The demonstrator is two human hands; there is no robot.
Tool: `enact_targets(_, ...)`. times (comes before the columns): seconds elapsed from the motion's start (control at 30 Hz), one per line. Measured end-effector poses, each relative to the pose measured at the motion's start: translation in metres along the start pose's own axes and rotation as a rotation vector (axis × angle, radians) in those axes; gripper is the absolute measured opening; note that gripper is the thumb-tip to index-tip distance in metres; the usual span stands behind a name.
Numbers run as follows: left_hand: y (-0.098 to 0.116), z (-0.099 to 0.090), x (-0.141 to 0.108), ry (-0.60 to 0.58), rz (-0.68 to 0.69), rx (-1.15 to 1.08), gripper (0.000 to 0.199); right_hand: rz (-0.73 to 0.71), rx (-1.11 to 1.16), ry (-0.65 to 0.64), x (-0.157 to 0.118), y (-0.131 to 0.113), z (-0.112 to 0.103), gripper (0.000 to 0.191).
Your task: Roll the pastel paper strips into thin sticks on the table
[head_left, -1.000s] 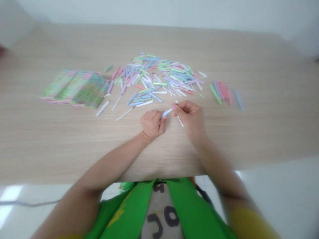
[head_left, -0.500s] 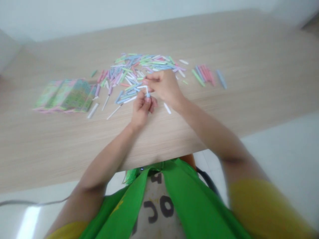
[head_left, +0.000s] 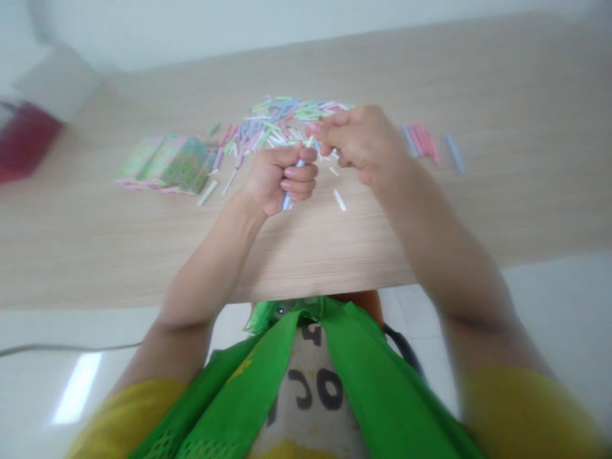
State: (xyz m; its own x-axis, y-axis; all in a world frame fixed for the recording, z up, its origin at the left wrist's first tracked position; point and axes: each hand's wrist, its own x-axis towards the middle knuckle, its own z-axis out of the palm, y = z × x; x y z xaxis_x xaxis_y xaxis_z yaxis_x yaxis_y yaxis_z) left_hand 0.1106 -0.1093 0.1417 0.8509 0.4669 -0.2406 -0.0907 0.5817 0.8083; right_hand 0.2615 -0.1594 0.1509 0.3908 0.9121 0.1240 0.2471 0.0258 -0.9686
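Observation:
My left hand [head_left: 282, 178] is closed around a pale blue tube [head_left: 287, 201], which looks like a slim pen barrel. The tube stands roughly upright, its lower end showing below the fingers. Just to the right, my right hand [head_left: 363, 143] pinches at the white tip above the tube; the fingertips are blurred, and what they hold is unclear. Behind both hands spreads a heap of pastel sticks [head_left: 287, 109] in green, blue, purple, pink and white. A loose white stick [head_left: 340, 200] lies on the table below my right hand.
Green and pink printed packs [head_left: 165, 164] stand left of the heap, near a white stick [head_left: 208, 192]. To the right lie several pink sticks [head_left: 424, 141] and a lone blue stick [head_left: 454, 153]. A red object [head_left: 31, 140] is at the far left. The table's front edge runs before me.
The view has shifted, so the table items appear farther right. My left hand has turned and wrapped its fingers round the tube. The bent white piece between the hands no longer shows clearly.

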Motion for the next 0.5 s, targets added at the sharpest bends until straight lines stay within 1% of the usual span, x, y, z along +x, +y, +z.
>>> enact_targets(0.03,0.002,0.001,-0.002,-0.029,-0.009,-0.025,0.042,-0.002,-0.006,0.008,-0.003,-0.004,-0.002,0.02)
enact_targets(0.1,0.007,0.004,-0.005,-0.058,0.001,-0.032,0.042,-0.053,0.01,0.03,-0.007,-0.013,-0.006,0.024)
enact_targets(0.2,0.011,0.007,-0.007,-0.066,0.081,0.032,0.03,-0.13,0.071,0.018,-0.012,-0.027,-0.011,0.029)
enact_targets(0.27,0.012,0.009,-0.008,-0.104,0.151,0.083,0.02,-0.129,0.105,-0.001,-0.013,-0.03,-0.012,0.031)
enact_targets(0.33,0.011,0.008,-0.008,-0.17,0.211,0.118,0.016,-0.099,0.116,-0.004,-0.011,-0.029,-0.012,0.034)
enact_targets(0.37,0.01,0.008,-0.007,-0.2,0.238,0.127,0.017,-0.084,0.114,0.0,-0.01,-0.028,-0.011,0.035)
enact_targets(0.43,0.005,0.007,-0.006,-0.257,0.29,0.135,0.026,-0.062,0.098,0.0,-0.01,-0.025,-0.01,0.037)
enact_targets(0.5,-0.001,0.007,-0.005,-0.283,0.353,0.138,0.035,-0.068,0.086,0.024,-0.015,-0.025,-0.01,0.039)
